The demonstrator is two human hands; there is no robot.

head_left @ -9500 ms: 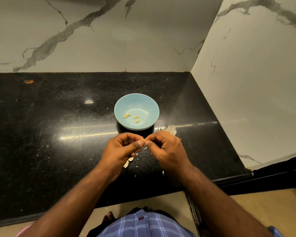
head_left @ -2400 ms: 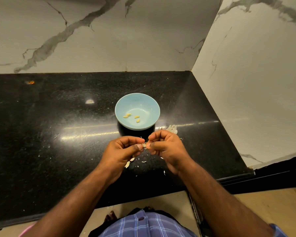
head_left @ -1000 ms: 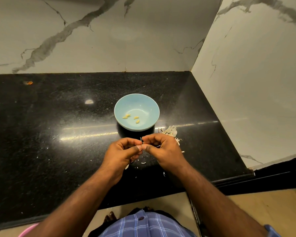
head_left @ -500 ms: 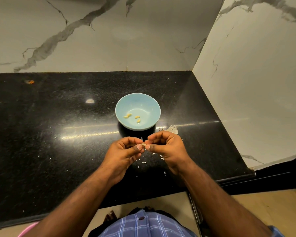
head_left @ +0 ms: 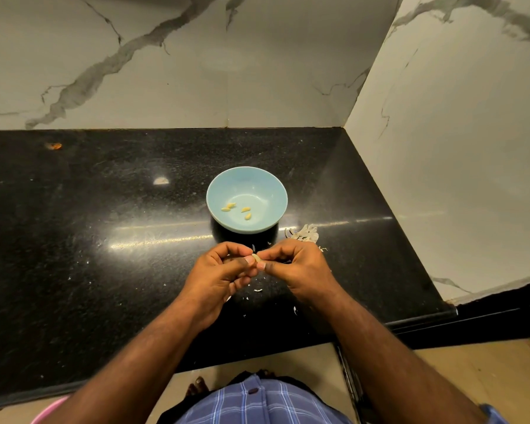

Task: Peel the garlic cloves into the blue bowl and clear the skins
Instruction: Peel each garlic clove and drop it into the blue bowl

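Hands, left (head_left: 219, 278) and right (head_left: 300, 269), pinch one small pale clove (head_left: 256, 257) before glossy round blue bowl (head_left: 224, 186).

Both hands (head_left: 257, 270) pinch one garlic clove (head_left: 256, 257).

Fingers (head_left: 251, 261) hide most of the garlic clove (head_left: 256, 257), perhaps half-peeled

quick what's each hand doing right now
Left hand: closed, fingers pinching the garlic clove.
Right hand: closed, fingers pinching the same garlic clove from the other side.
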